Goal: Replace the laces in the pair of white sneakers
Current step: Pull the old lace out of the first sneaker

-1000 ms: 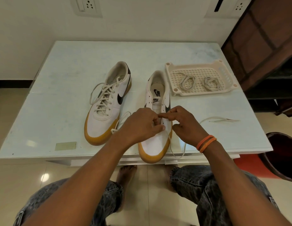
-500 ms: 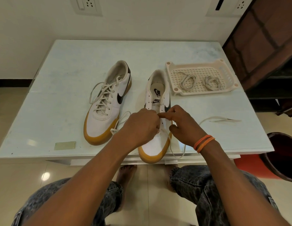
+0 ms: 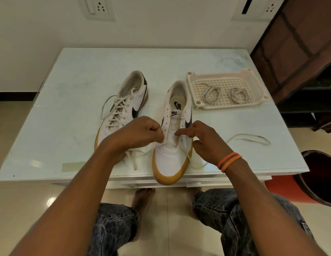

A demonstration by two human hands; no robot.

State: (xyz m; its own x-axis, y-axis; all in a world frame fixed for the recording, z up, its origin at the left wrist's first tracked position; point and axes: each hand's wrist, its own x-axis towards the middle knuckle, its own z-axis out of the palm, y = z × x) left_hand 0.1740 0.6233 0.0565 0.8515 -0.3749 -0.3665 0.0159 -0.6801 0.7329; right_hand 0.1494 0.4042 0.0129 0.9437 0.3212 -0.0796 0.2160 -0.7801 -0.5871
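the left hand is curled tight, pinching the cream flat lace where it leaves the lowest eyelet on that side of the near white leather sneaker with the gum-yellow sole. the right hand has its forefinger laid out flat on the tongue area and the other fingers bent; whether they actually hold the lace i cannot tell. the lace trails off both sides of the toe, one end toward 7 o'clock, the other toward 4 o'clock and on to a loop lying at 3 o'clock.

to my eye this shoe is nearly unlaced: only the bottom row is threaded, the upper eyelets bare. the next move likely calls for drawing the lace clear of those last two holes, steadily, with the shoe held down.

counting: two sneakers, the near one at 6 o'clock on the pale glass-topped table, the second white sneaker, fully laced, at 10 o'clock from it. one cream perforated plastic tray at 1 o'clock, holding two coiled pale laces. two orange bands on the right wrist.
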